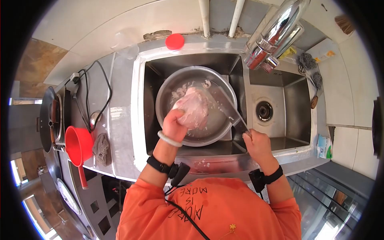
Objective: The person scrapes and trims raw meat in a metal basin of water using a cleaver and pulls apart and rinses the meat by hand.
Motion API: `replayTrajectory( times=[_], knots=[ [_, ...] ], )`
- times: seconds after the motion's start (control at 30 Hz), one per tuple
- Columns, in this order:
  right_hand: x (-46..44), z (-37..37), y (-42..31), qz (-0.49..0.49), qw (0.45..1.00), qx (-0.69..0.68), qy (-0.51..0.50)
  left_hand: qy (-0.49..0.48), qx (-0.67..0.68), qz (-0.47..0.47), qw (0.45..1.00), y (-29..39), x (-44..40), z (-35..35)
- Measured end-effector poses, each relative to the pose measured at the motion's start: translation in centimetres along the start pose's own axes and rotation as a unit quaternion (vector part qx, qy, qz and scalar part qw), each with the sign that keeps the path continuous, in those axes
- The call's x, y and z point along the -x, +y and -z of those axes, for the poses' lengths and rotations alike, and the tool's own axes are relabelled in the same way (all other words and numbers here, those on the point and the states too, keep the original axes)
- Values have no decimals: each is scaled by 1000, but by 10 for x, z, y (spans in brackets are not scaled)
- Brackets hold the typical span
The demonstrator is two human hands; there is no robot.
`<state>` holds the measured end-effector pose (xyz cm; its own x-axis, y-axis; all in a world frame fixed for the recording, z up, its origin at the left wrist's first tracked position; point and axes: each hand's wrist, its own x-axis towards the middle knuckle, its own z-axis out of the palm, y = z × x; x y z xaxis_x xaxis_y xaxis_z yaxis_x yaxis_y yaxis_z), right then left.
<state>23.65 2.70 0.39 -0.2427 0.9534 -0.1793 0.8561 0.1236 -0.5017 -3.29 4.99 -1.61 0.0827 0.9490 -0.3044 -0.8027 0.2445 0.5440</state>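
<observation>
A pale pink piece of raw meat [193,109] is gripped at its lower left side by my left hand [175,124], over a round metal basin [160,100]. My right hand [257,145] is closed round the handle of a knife [228,105], whose broad blade points up and left over the basin's right part, a little apart from the meat. Pale scraps lie in the basin and some cling to the blade. The basin stands in the left compartment of a steel sink [150,66].
A chrome faucet [266,44] overhangs the sink's divider. The right compartment has a drain [264,111]. On the left are a red ladle [79,146], a grey cloth [102,150], a black cable [110,86] and a wok [48,120]. A red lid [175,41] lies behind the sink.
</observation>
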Motion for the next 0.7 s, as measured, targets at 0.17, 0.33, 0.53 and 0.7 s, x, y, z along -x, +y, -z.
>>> replayTrajectory(
  times=[0.17, 0.33, 0.53, 0.7],
  knots=[
    [1, 8, 1, -37, 994, -101, 30, 92, -157, 132, 974, -41, -41, 74],
    [3, 13, 6, -47, 995, -90, 11, -300, -907, 198, 219, -25, -68, 103],
    [4, 11, 8, -62, 993, -95, -13, -119, -900, 126, 399, -39, -92, 61],
    [5, 11, 7, -77, 990, -115, -3, -65, -900, 63, 426, -111, -97, 102]
  ],
)
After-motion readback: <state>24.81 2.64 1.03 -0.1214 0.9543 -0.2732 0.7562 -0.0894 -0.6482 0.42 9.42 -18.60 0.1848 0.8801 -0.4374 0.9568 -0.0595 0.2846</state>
